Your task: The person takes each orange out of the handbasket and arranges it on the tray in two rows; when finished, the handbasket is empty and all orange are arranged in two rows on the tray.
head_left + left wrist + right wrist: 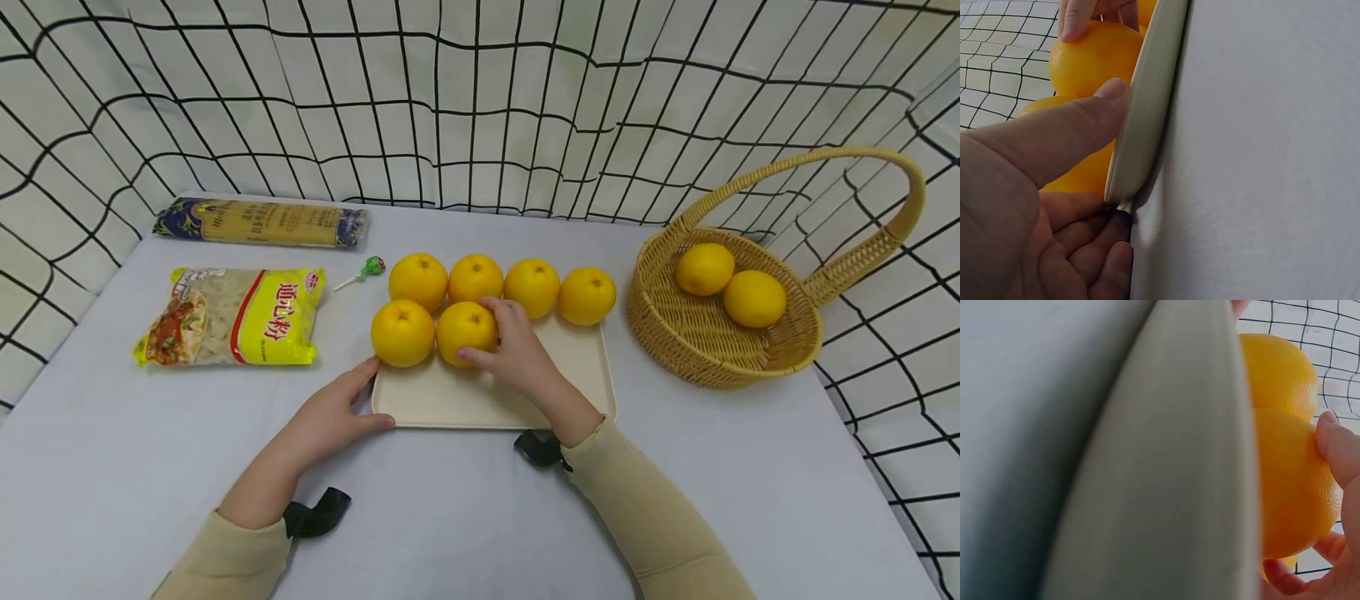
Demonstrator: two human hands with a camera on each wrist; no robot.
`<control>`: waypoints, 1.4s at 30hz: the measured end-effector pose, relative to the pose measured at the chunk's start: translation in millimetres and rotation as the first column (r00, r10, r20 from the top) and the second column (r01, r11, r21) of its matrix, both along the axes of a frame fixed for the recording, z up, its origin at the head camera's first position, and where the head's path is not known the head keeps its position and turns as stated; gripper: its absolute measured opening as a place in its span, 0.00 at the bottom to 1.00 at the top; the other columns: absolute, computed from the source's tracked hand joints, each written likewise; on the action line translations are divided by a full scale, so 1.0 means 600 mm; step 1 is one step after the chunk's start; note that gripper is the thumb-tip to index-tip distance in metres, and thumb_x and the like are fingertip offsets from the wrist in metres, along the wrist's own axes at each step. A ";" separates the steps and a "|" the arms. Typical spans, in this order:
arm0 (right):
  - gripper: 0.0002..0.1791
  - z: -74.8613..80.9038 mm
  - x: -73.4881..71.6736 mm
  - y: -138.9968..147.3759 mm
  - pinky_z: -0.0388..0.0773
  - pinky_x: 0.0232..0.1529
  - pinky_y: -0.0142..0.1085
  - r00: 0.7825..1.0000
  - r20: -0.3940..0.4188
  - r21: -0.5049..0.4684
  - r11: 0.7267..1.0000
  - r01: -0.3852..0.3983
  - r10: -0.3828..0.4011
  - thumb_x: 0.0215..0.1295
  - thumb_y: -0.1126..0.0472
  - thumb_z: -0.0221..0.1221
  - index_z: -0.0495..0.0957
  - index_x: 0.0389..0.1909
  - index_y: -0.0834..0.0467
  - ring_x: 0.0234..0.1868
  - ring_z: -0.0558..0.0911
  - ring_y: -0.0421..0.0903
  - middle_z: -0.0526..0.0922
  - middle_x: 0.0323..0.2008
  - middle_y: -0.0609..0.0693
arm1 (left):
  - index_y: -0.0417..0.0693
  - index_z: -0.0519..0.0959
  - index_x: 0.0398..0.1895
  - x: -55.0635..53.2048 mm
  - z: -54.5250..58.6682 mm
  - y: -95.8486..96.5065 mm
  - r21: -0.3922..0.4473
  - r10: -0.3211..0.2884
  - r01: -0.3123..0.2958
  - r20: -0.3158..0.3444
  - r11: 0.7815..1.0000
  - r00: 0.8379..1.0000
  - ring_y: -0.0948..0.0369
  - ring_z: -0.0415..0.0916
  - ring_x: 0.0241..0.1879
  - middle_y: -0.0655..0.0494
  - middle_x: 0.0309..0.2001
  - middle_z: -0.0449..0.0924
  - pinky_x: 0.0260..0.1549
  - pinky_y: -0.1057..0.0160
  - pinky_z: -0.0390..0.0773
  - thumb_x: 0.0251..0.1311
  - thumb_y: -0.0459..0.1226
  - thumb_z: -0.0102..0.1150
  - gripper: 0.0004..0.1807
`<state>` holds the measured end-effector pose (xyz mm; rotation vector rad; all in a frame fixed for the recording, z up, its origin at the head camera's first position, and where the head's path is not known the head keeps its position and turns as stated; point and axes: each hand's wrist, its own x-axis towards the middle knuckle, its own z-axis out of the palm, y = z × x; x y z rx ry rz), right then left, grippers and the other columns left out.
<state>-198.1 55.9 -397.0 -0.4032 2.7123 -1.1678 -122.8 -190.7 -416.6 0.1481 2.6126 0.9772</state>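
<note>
Oranges stand in two rows on a cream tray, several in the back row and two in front. My right hand grips the right front orange, thumb on its near side and fingers over its far right side. Beside it, on the left, is the other front orange. My left hand holds the tray's near left corner, the thumb at the front rim and the fingers along the left side. In the left wrist view, the lower fingers curl beside the tray's corner.
On the right stands a wicker basket with a tall handle and two yellow fruits inside. To the left lie a pasta bag, a noodle pack and a lollipop. Black netting surrounds the white table.
</note>
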 end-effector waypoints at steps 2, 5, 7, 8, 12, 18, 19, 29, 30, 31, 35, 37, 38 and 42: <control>0.41 0.001 0.001 0.000 0.62 0.64 0.47 1.000 -0.001 0.015 1.000 0.000 0.000 0.50 0.45 0.65 0.59 0.63 0.51 0.59 0.65 0.51 0.58 0.61 0.54 | 0.44 0.47 0.71 0.001 -0.001 0.000 -0.003 0.003 -0.003 -0.001 1.000 1.000 0.43 0.49 0.68 0.42 0.70 0.49 0.64 0.42 0.52 0.48 0.51 0.64 0.51; 0.42 0.004 0.003 0.000 0.63 0.63 0.48 1.000 -0.006 0.037 0.999 -0.004 0.005 0.49 0.44 0.65 0.58 0.63 0.50 0.59 0.65 0.52 0.57 0.62 0.54 | 0.44 0.47 0.71 0.002 0.001 0.000 0.002 0.006 -0.006 0.002 1.000 1.000 0.43 0.49 0.68 0.42 0.70 0.49 0.64 0.42 0.52 0.49 0.50 0.64 0.51; 0.43 0.006 0.004 0.000 0.62 0.63 0.48 1.000 -0.008 0.042 0.999 -0.007 0.008 0.48 0.44 0.65 0.57 0.64 0.50 0.60 0.65 0.53 0.57 0.62 0.54 | 0.44 0.47 0.71 0.002 0.001 0.001 0.004 0.008 -0.008 0.004 1.000 1.000 0.44 0.49 0.68 0.43 0.70 0.49 0.64 0.43 0.52 0.49 0.50 0.64 0.51; 0.44 0.007 0.005 0.000 0.62 0.63 0.49 1.000 -0.013 0.049 0.999 -0.008 0.008 0.48 0.44 0.65 0.57 0.65 0.49 0.60 0.65 0.53 0.57 0.62 0.54 | 0.44 0.47 0.71 0.002 0.002 0.001 0.005 0.008 -0.008 0.004 1.000 1.000 0.44 0.49 0.68 0.43 0.70 0.49 0.64 0.43 0.52 0.49 0.50 0.64 0.51; 0.46 0.008 0.007 0.000 0.62 0.64 0.48 1.000 -0.030 0.073 0.997 0.001 0.001 0.47 0.43 0.66 0.55 0.66 0.50 0.61 0.65 0.52 0.57 0.63 0.53 | 0.43 0.47 0.70 0.001 0.005 0.001 0.005 0.003 -0.003 0.002 1.000 1.000 0.44 0.49 0.68 0.43 0.70 0.49 0.64 0.43 0.52 0.49 0.50 0.63 0.50; 0.48 0.008 0.007 0.000 0.62 0.64 0.47 0.999 -0.045 0.088 0.996 0.003 0.001 0.46 0.43 0.66 0.55 0.66 0.51 0.61 0.65 0.52 0.58 0.63 0.53 | 0.43 0.47 0.70 -0.001 0.004 0.002 0.002 0.000 0.000 -0.002 1.000 1.000 0.44 0.49 0.68 0.43 0.70 0.49 0.64 0.43 0.52 0.49 0.50 0.64 0.50; 0.48 0.008 0.007 0.000 0.62 0.64 0.47 0.999 -0.045 0.087 0.996 0.002 0.002 0.46 0.43 0.66 0.55 0.66 0.51 0.61 0.65 0.52 0.58 0.62 0.53 | 0.44 0.47 0.70 -0.001 0.004 0.003 -0.001 0.000 0.000 -0.003 1.000 1.000 0.44 0.49 0.68 0.43 0.70 0.49 0.64 0.43 0.52 0.49 0.50 0.64 0.50; 0.49 0.017 0.009 0.003 0.61 0.65 0.46 0.997 -0.073 0.105 0.994 -0.016 0.024 0.47 0.41 0.65 0.53 0.67 0.53 0.62 0.64 0.51 0.57 0.64 0.54 | 0.44 0.47 0.70 0.001 0.005 0.001 -0.005 0.003 -0.003 0.000 1.000 1.000 0.44 0.48 0.68 0.42 0.70 0.50 0.64 0.42 0.51 0.49 0.51 0.63 0.51; 0.49 0.021 0.010 0.004 0.60 0.65 0.46 0.997 -0.070 0.107 0.994 -0.014 0.022 0.47 0.41 0.65 0.53 0.68 0.53 0.63 0.63 0.51 0.57 0.64 0.54 | 0.44 0.47 0.70 0.001 0.005 0.001 -0.003 0.004 -0.004 0.001 1.000 1.000 0.44 0.49 0.68 0.42 0.70 0.50 0.64 0.42 0.51 0.49 0.51 0.63 0.50; 0.50 0.026 0.010 0.006 0.60 0.66 0.46 0.998 -0.067 0.108 0.994 -0.012 0.019 0.47 0.41 0.65 0.52 0.68 0.53 0.64 0.62 0.50 0.57 0.65 0.54 | 0.44 0.47 0.70 0.000 0.005 0.001 -0.001 0.003 -0.003 0.001 1.000 1.000 0.44 0.49 0.68 0.42 0.70 0.50 0.64 0.42 0.51 0.49 0.51 0.63 0.50; 0.50 0.049 0.006 0.023 0.58 0.66 0.47 0.997 -0.081 0.092 0.996 0.017 -0.010 0.48 0.41 0.64 0.49 0.69 0.51 0.67 0.59 0.50 0.55 0.68 0.54 | 0.44 0.47 0.70 0.000 0.002 0.002 0.008 0.004 -0.004 0.010 1.000 1.000 0.44 0.48 0.68 0.43 0.70 0.49 0.64 0.42 0.51 0.49 0.50 0.64 0.51; 0.50 0.064 0.003 0.039 0.60 0.65 0.47 0.993 -0.108 0.064 0.997 0.045 -0.038 0.49 0.42 0.64 0.49 0.69 0.50 0.67 0.59 0.50 0.55 0.68 0.53 | 0.44 0.47 0.71 0.000 0.002 0.003 0.009 0.002 -0.002 0.015 1.000 1.000 0.44 0.48 0.68 0.43 0.70 0.49 0.64 0.42 0.51 0.48 0.50 0.64 0.51; 0.49 0.072 0.001 0.049 0.62 0.64 0.47 0.990 -0.129 0.051 0.997 0.059 -0.052 0.50 0.42 0.63 0.48 0.69 0.50 0.66 0.60 0.50 0.55 0.67 0.53 | 0.44 0.47 0.71 0.001 0.002 0.003 0.008 0.003 -0.003 0.017 1.000 1.000 0.44 0.48 0.68 0.43 0.70 0.49 0.64 0.42 0.51 0.48 0.50 0.64 0.51; 0.48 0.103 -0.003 0.093 0.66 0.61 0.46 0.970 -0.217 -0.016 0.994 0.108 -0.109 0.52 0.46 0.63 0.49 0.69 0.53 0.65 0.61 0.50 0.57 0.66 0.53 | 0.45 0.47 0.71 0.000 0.001 0.001 -0.004 0.005 -0.005 0.011 1.000 1.000 0.44 0.49 0.68 0.43 0.70 0.49 0.64 0.43 0.52 0.48 0.51 0.64 0.51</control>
